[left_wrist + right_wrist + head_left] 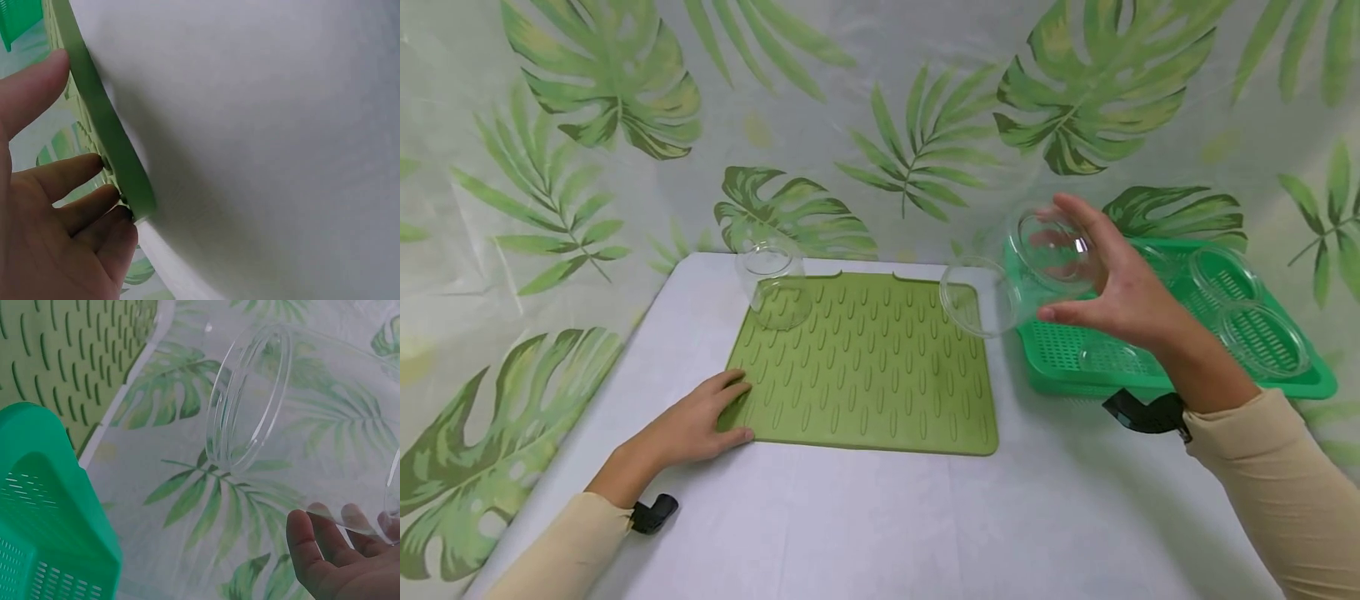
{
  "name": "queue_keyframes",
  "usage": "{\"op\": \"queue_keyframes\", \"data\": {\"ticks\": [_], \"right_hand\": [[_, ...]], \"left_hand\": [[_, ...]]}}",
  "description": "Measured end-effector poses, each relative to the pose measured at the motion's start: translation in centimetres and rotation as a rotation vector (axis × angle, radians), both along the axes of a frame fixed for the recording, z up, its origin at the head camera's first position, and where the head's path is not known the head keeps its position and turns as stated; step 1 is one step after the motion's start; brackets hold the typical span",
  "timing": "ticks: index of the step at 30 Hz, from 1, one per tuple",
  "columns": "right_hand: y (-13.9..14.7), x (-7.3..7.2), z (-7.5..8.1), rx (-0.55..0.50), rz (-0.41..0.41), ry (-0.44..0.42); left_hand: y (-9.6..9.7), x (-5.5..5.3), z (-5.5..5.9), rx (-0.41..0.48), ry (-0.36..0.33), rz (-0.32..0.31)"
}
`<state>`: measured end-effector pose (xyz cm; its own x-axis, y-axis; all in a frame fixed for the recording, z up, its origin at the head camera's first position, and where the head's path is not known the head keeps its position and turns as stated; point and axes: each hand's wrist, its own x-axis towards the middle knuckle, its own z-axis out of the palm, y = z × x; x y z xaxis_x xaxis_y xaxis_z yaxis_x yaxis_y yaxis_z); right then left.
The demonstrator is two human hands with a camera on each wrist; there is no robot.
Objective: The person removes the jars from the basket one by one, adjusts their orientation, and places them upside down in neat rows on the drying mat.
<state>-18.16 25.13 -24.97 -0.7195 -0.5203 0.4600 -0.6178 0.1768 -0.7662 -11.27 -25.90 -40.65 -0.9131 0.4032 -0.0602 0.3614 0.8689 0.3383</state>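
Over the gap between the drying mat and the basket, my right hand (1123,283) grips a clear jar (1018,271) near its base, thumb below and fingers above. The jar lies tilted on its side in the air, its threaded mouth (250,400) pointing left toward the mat. My left hand (700,417) rests on the front left corner of the green drying mat (865,367), fingertips on its ridged top and thumb at the front edge. Another clear jar (778,292) stands upside down at the mat's back left corner.
A green perforated basket (1075,381) sits right of the mat, holding several clear containers (1262,340). Behind the white table (880,525) hangs a leaf-patterned sheet (917,150).
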Motion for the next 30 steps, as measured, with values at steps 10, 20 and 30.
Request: {"op": "queue_keyframes", "data": {"ticks": [10, 20, 30], "right_hand": [[-1.2, -0.4, 0.8, 0.097, -0.096, 0.0], [-1.9, -1.0, 0.6, 0.141, -0.099, -0.017], [-3.0, -1.4, 0.4, 0.234, -0.154, -0.093]], "left_hand": [[-0.1, -0.4, 0.0, -0.007, -0.04, 0.019], [0.3, -0.5, 0.2, -0.005, -0.057, 0.042], [0.6, -0.6, 0.3, -0.014, -0.077, 0.059]]}}
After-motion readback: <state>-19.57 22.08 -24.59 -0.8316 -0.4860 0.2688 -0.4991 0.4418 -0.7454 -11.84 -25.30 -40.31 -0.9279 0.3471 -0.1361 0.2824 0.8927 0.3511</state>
